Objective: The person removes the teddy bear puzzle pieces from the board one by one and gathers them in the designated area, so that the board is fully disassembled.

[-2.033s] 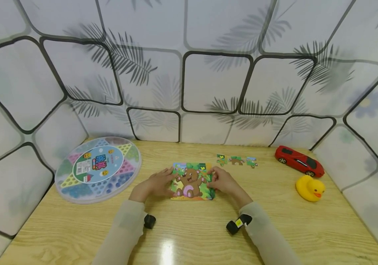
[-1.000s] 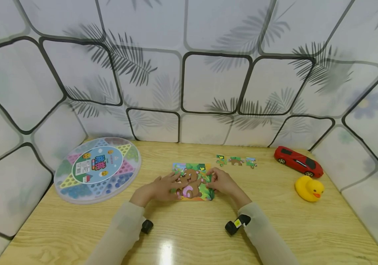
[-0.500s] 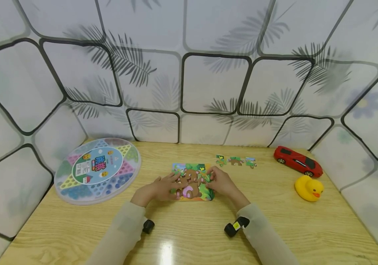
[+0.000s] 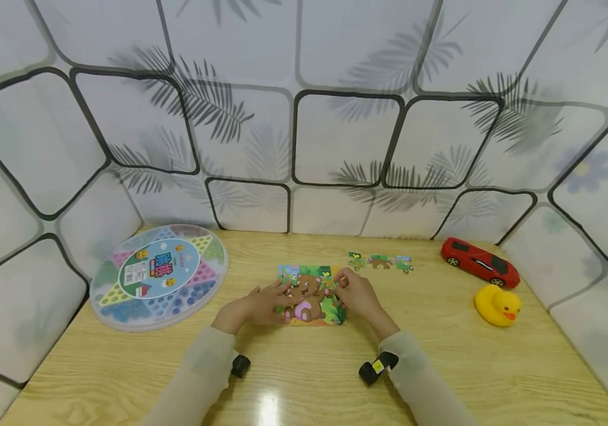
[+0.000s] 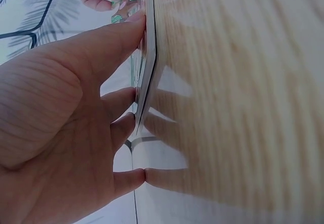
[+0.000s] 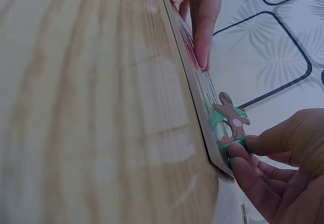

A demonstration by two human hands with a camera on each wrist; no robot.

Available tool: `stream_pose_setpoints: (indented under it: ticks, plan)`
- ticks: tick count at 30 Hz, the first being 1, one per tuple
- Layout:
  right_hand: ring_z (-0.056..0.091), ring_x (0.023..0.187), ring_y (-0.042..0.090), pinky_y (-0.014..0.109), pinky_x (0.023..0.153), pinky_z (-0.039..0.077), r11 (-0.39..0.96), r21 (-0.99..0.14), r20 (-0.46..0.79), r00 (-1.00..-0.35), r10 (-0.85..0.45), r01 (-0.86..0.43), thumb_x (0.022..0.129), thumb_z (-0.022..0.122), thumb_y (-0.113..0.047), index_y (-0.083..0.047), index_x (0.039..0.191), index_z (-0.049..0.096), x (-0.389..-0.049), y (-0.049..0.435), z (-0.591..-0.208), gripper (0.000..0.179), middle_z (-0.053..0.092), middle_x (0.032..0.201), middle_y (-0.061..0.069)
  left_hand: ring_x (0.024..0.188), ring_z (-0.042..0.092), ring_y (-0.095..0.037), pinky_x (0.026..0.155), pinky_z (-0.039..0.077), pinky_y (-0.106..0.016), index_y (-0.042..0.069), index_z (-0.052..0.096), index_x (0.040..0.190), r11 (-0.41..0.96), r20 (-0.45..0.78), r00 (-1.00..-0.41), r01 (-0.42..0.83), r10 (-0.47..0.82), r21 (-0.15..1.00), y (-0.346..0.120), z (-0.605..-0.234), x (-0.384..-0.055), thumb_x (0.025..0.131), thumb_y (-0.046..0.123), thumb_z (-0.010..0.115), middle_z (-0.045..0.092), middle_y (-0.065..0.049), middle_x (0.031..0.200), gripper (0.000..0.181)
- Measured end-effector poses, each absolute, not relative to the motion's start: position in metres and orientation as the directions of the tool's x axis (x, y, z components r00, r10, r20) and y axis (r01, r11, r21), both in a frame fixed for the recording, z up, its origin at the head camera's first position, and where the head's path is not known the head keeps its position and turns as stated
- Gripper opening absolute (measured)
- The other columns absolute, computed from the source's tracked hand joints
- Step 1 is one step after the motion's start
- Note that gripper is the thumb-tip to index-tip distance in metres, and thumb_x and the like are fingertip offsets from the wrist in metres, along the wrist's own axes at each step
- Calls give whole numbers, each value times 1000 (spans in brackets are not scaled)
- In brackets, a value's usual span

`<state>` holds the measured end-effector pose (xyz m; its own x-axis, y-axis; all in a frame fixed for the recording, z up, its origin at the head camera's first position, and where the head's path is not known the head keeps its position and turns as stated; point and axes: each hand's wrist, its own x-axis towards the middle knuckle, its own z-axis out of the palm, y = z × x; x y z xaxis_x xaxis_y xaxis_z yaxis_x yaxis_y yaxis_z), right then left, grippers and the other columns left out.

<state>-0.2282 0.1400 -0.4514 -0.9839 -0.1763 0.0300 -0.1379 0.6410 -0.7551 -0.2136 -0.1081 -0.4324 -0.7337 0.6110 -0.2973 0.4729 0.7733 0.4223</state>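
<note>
A jigsaw puzzle board with a brown bear picture lies flat on the table, between both hands. My left hand rests over its left part, fingers spread and fairly straight. In the left wrist view, the thumb lies on the board's face and the little finger touches the tabletop. At the right edge, my right hand pinches a puzzle piece between thumb and fingers. That brown and green piece stands tilted up from the board in the right wrist view. Its lower end is close to the board; whether it touches is unclear.
Several loose puzzle pieces lie behind the board to the right. A round Chinese checkers set is at the left. At the right are a red toy car and a yellow rubber duck. A patterned curtain encloses the table.
My left hand has slid right from the board's left edge onto its picture. The right hand stays at the right edge, where a piece now tilts up. The head view has shifted slightly.
</note>
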Motion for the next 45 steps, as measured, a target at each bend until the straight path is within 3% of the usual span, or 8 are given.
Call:
stream_pose_setpoints:
  ticks: [11, 20, 25, 33, 45]
  plan:
    - [59, 49, 12, 27, 45, 50, 621, -771, 42, -984, -172, -142, 89, 64, -6, -5, 95, 59, -230, 142, -452, 8, 59, 71, 4, 144, 7, -32, 106, 11, -66, 24, 44, 143, 775, -298, -735, 470, 609, 423, -108, -431, -212, 94, 34, 58, 13, -11, 158, 52]
    - [62, 53, 15, 26, 50, 52, 362, -932, -99, -982, -162, 34, 92, 60, -7, 1, 104, 60, -235, 156, -457, 15, 61, 78, 10, 144, 7, -32, 106, 11, -66, 25, 44, 143, 775, -302, -733, 469, 609, 423, -107, -430, -212, 94, 34, 58, 13, -11, 158, 52]
    - [61, 55, 14, 25, 53, 52, 259, -965, -94, -982, -162, 50, 93, 60, -8, 7, 110, 58, -239, 169, -457, 23, 62, 81, 8, 145, 7, -30, 106, 12, -66, 26, 44, 143, 778, -303, -734, 473, 607, 414, -107, -430, -212, 94, 34, 58, 14, -11, 158, 51]
    - [60, 53, 11, 23, 52, 52, 225, -974, -61, -990, -125, 31, 93, 59, -8, 12, 111, 57, -246, 189, -457, 27, 63, 69, 1, 145, 7, -31, 107, 12, -66, 26, 44, 143, 778, -304, -733, 476, 609, 411, -107, -430, -212, 94, 34, 58, 14, -10, 158, 52]
    - [61, 52, 9, 21, 51, 51, 196, -980, -45, -997, -64, 31, 92, 61, -9, 12, 113, 56, -253, 211, -457, 30, 65, 70, -6, 144, 9, -33, 106, 13, -67, 24, 44, 143, 772, -290, -734, 480, 614, 417, -108, -432, -213, 93, 34, 58, 14, -12, 157, 53]
